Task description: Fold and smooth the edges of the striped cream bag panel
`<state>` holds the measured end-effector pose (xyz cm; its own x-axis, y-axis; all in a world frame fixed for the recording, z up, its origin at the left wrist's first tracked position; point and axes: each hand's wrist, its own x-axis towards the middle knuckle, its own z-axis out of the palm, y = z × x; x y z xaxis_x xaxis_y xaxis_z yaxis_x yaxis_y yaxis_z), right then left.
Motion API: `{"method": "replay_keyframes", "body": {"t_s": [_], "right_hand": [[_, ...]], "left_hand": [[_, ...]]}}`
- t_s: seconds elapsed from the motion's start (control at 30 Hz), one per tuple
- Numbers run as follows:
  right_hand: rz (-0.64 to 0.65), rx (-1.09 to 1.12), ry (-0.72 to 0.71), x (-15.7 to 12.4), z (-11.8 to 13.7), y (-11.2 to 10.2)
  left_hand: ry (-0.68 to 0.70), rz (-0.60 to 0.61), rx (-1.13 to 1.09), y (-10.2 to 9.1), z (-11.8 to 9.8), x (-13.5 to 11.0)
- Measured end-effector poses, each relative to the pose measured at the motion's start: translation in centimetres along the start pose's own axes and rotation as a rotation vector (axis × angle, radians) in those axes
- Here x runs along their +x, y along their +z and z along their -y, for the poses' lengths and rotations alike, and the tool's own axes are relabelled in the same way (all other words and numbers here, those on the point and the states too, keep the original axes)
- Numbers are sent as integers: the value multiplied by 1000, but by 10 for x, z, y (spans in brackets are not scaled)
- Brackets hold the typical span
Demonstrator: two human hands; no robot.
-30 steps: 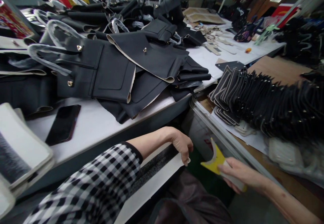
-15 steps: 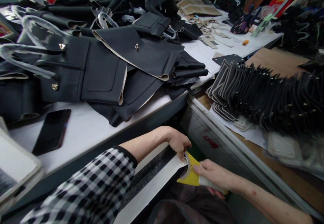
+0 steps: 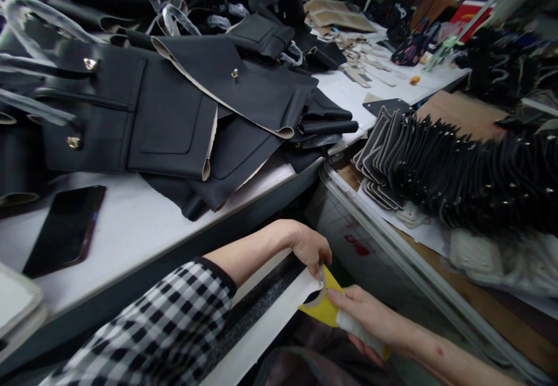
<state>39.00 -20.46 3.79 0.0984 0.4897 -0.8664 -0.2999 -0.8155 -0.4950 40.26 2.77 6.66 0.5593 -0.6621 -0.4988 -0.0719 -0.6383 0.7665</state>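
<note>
My left hand (image 3: 310,249), in a checked sleeve, is closed on the far end of a long white strip with a dark felt band (image 3: 265,301), held below the table edge. My right hand (image 3: 368,316) grips a yellow scraper with a white handle (image 3: 328,304), its blade pressed against the strip's end right by my left fingers.
A white table (image 3: 131,223) carries a heap of black leather bag panels (image 3: 174,107) and a black phone (image 3: 65,229). To the right, a row of several black leather pieces (image 3: 457,171) stands on a lower bench (image 3: 471,113). More cut parts (image 3: 366,72) lie further back.
My right hand brought the yellow scraper leftward from open space onto the end of the strip. My left hand stayed on the strip. The view shifted slightly right and down.
</note>
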Motion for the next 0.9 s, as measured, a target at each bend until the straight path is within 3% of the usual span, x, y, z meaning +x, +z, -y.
{"method": "replay_keyframes", "body": {"t_s": [0.2,0.57,0.9], "right_hand": [[-82,23,32,4,-2,11],[-107,-92,10,9,3,5],[-3,-144,27,16,7,-8]], "left_hand": [[16,-39,19,3,4,-2],[-29,-85,179,2,1,-9],[-135,-90,305,-4,-4,-14]]}}
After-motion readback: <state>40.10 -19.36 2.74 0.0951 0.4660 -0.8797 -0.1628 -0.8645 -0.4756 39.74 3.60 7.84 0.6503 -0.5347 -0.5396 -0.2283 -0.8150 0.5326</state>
